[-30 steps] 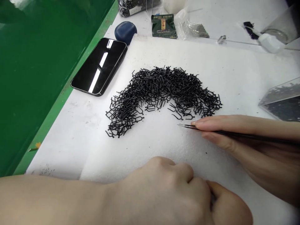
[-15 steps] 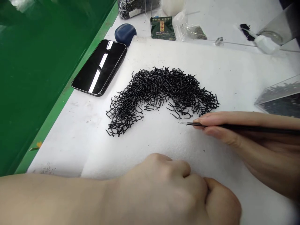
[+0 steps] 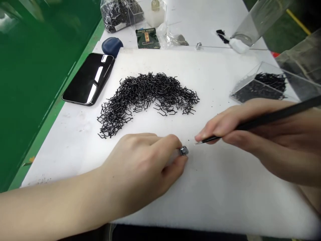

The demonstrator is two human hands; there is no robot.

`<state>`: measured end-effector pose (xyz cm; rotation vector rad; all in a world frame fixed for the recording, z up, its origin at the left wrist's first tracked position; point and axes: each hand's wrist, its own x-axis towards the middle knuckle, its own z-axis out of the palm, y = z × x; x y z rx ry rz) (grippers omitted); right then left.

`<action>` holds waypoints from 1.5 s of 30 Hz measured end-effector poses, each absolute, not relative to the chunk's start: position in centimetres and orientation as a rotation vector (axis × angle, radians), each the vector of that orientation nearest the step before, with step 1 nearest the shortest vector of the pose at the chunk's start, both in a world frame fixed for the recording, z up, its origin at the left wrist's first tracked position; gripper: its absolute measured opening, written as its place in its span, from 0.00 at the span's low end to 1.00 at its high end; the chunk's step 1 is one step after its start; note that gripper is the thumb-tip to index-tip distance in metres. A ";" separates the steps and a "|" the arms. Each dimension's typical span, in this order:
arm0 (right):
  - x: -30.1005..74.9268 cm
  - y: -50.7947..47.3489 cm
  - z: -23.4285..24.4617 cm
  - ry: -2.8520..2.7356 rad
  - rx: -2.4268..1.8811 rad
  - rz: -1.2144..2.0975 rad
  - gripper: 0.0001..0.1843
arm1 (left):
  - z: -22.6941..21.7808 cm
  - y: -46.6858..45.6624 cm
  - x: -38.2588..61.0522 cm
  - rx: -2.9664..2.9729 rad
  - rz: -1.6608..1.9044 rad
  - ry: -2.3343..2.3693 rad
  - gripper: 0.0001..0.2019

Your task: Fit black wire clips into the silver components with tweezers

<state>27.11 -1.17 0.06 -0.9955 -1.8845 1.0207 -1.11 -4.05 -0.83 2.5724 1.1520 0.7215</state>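
Note:
My left hand (image 3: 147, 164) is closed over the white sheet, thumb and forefinger around a small shiny metal piece (image 3: 184, 150). Only the end of that piece shows; the fingers cover the remainder. My right hand (image 3: 253, 134) grips black tweezers (image 3: 265, 118) like a pen. Their fine silver tips point left, a short way from the metal piece and not touching it. Beyond both hands, a curved heap of small black forked parts (image 3: 150, 88) lies on the white foam sheet (image 3: 213, 197).
A black phone (image 3: 86, 78) and a dark blue rounded object (image 3: 112, 46) lie at the left. Behind are a green packet (image 3: 147, 38), a plastic bag of black parts (image 3: 119, 15) and a small metal piece (image 3: 198, 46). A clear box (image 3: 260, 83) of black parts stands right.
My left hand has moved up and turned, so the metal piece in its fingers now shows. The tweezers now slant down toward it. The view has shifted, with the heap further left.

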 end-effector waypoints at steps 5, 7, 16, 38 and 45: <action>26.1 -0.7 0.0 -1.970 -0.920 1.116 0.04 | -0.7 -4.1 -1.4 2.610 0.719 1.158 0.13; 26.0 -0.5 -0.1 -1.980 -0.921 1.120 0.04 | -0.7 -4.2 -1.4 2.610 0.759 1.124 0.12; 26.0 -0.1 -0.7 -2.011 -0.859 1.137 0.06 | -0.1 -4.4 -1.1 2.617 0.674 1.123 0.14; 27.0 -0.3 -1.7 -2.007 -0.866 1.113 0.15 | -0.5 -4.2 -1.4 2.586 0.660 1.067 0.13; 27.0 0.0 -1.6 -2.007 -0.861 1.129 0.13 | -0.5 -4.1 -1.3 2.584 0.665 1.057 0.13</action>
